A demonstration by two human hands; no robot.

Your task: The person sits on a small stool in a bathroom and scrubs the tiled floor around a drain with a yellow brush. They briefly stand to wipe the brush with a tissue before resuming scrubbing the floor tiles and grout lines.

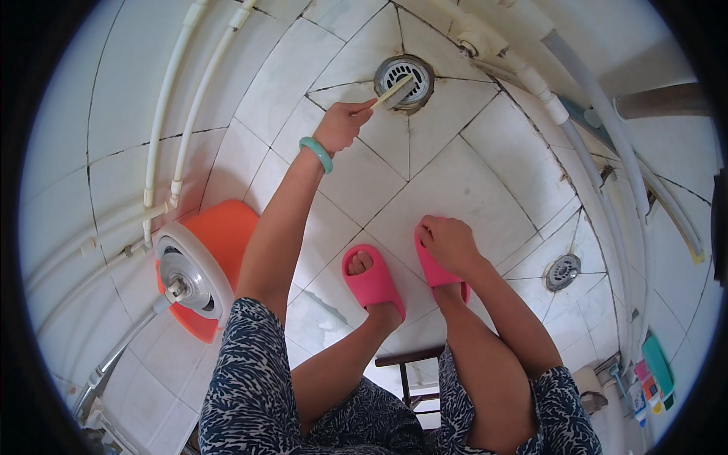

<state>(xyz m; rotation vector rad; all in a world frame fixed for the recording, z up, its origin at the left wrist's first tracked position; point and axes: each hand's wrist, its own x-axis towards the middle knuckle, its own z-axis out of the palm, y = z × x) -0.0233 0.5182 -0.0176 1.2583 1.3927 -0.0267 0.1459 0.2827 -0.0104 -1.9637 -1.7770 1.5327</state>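
Observation:
My left hand (343, 126), with a green bangle on its wrist, grips a small pale-yellow scrubbing brush (393, 91). The brush's bristle end reaches over the round metal floor drain (421, 96); whether the bristles touch the grate cannot be told. Rust-brown and dark grime rings the drain's rim. Over my right foot hangs my right hand (451, 243), its fingers curled near the toe of a pink slipper (441, 276). The undersides of those fingers are hidden. The other pink slipper (374, 280) is on my left foot.
An orange bucket (230, 230) holding a flat mop spinner with a mop head stands at left. White pipes (165, 108) run along the walls. A second floor drain (563, 273) lies at right, and brushes and tubes (654, 369) hang beyond it. Dark grout lines cross the tiles.

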